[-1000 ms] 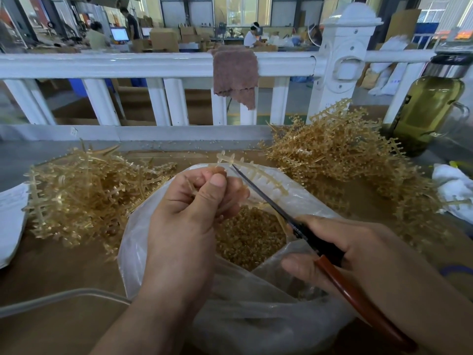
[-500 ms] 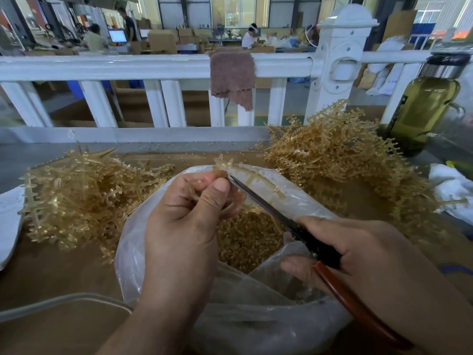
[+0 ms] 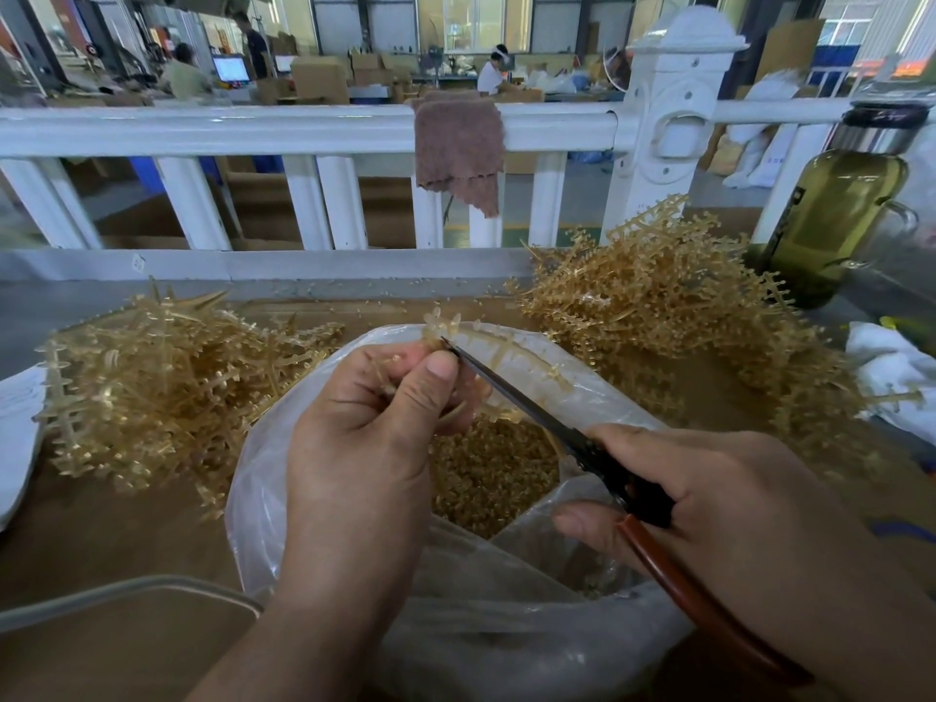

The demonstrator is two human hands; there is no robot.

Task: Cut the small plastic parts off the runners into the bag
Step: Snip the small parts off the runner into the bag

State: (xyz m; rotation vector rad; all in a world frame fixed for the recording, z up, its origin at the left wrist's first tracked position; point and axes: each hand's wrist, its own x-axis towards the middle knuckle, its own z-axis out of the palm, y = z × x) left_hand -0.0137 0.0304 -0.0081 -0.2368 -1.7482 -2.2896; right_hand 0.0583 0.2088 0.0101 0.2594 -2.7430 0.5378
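Note:
My left hand (image 3: pixel 369 423) pinches an amber plastic runner (image 3: pixel 499 349) between thumb and fingers, holding it over the open clear plastic bag (image 3: pixel 283 478). My right hand (image 3: pixel 719 509) grips scissors (image 3: pixel 597 448) with black pivot and red-brown handles. The blade tips touch the runner just beside my left thumb. Loose cut amber parts (image 3: pixel 489 473) lie heaped inside the bag.
A pile of amber runners (image 3: pixel 167 382) lies to the left of the bag and a larger pile (image 3: pixel 673 306) to the right. A bottle of yellow-green liquid (image 3: pixel 835 210) stands far right. A white railing (image 3: pixel 304 129) with a brown cloth (image 3: pixel 458 144) borders the bench; white cloth (image 3: pixel 896 372) lies right.
The scissor tips have slid left along the runner, closer to my left thumb. The runner has shifted slightly in my left fingers.

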